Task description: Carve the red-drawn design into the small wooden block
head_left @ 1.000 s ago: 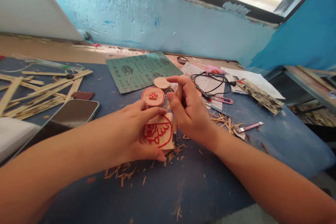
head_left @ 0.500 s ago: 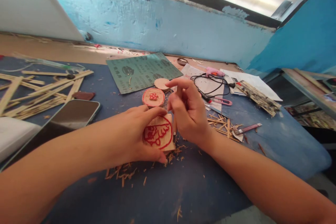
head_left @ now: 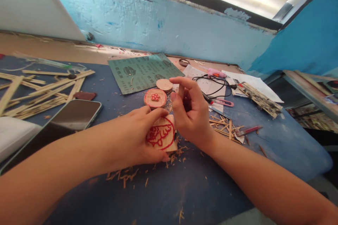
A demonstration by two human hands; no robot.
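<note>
My left hand (head_left: 144,135) is closed around a square wooden block (head_left: 173,147) on the table, thumb along its near edge and fingers on its far side. A red circle with a red line drawing inside marks the block's top. My right hand (head_left: 191,112) is curled just right of the block, its index finger bent. Between index finger and thumb shows a tan wooden handle (head_left: 181,91); the tool's working end is mostly hidden. Beyond the hands lie a round wood slice with a raised red flower (head_left: 155,97) and a plain round slice (head_left: 164,84).
Wood shavings (head_left: 124,175) litter the blue table. A phone (head_left: 79,114) and wooden strips (head_left: 52,91) lie left. Green sandpaper (head_left: 142,72) lies behind. To the right are a pink glue gun (head_left: 216,73), black cable, cutters (head_left: 248,130) and a bark-like piece (head_left: 260,98).
My right hand has turned slightly, and the wooden handle between its fingers shows more clearly. My left hand stays on the block. The whole view has shifted a little.
</note>
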